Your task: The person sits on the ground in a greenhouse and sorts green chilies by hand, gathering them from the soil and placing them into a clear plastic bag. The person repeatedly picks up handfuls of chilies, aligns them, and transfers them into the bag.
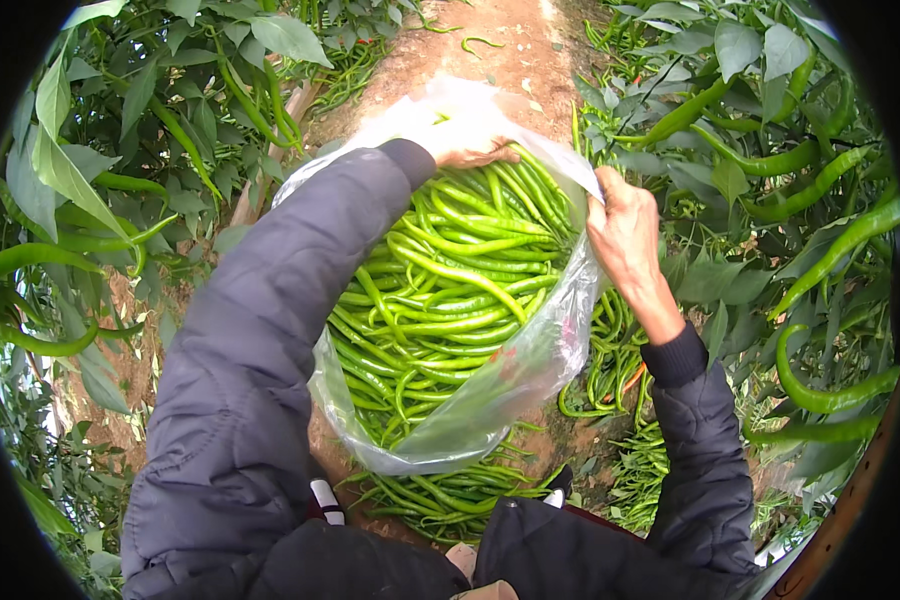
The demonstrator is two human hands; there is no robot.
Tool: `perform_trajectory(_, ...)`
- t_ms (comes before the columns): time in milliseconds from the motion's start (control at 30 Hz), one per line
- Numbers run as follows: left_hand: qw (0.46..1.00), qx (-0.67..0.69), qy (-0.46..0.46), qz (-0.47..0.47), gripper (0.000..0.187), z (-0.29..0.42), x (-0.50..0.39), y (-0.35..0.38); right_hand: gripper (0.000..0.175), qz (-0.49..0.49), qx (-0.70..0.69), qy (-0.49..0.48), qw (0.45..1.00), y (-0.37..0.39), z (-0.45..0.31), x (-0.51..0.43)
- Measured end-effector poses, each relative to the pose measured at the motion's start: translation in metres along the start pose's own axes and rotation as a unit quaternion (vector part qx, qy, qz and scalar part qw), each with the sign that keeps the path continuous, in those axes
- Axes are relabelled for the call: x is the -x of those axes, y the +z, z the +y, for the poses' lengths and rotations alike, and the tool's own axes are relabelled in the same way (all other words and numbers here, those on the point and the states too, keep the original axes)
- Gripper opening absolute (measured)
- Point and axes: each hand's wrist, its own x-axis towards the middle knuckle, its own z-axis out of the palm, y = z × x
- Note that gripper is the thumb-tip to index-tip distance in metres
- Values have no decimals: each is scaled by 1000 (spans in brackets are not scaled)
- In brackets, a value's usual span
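Note:
A clear plastic bag (465, 427) full of long green chili peppers (450, 300) stands before me, its mouth spread wide. At the bag's right rim my right hand (624, 225) pinches the plastic film between thumb and fingers. My left hand (469, 146) reaches across to the far side of the bag and rests at the tips of the upper peppers. Strong glare washes out part of this hand, so its grip is unclear. Most peppers lie roughly sideways; those by my left hand point away from me.
A loose heap of green peppers (435, 499) lies on the soil at my feet. More piles (607, 352) line the right side, one with a reddish pepper. Pepper plants (195, 97) crowd both sides of the dirt path (487, 45), fruit hanging close to my arms.

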Motion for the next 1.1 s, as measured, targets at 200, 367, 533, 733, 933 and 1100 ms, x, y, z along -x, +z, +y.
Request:
perform_trajectory(200, 989, 43, 9, 144, 17, -17, 1, 49, 8, 55, -38, 6, 998, -14, -13, 3)
perform_trajectory(367, 974, -1, 107, 201, 26, -11, 6, 36, 9, 12, -19, 17, 1000, -14, -15, 0)
perform_trajectory(533, 986, 58, 104, 120, 32, 4, 1, 16, 10, 7, -11, 27, 1000, -16, -15, -2)
perform_trajectory(733, 980, -13, 68, 187, 16, 11, -10, 28, 11, 19, -19, 29, 999, -14, -16, 0)
perform_trajectory(933, 945, -32, 38, 324, 11, 17, -4, 51, 11, 12, -12, 12, 1000, -11, -13, -2)
perform_trajectory(1100, 965, -101, -7, 242, 9, 42, 6, 35, 11, 14, -6, 16, 1000, -13, -14, -2)
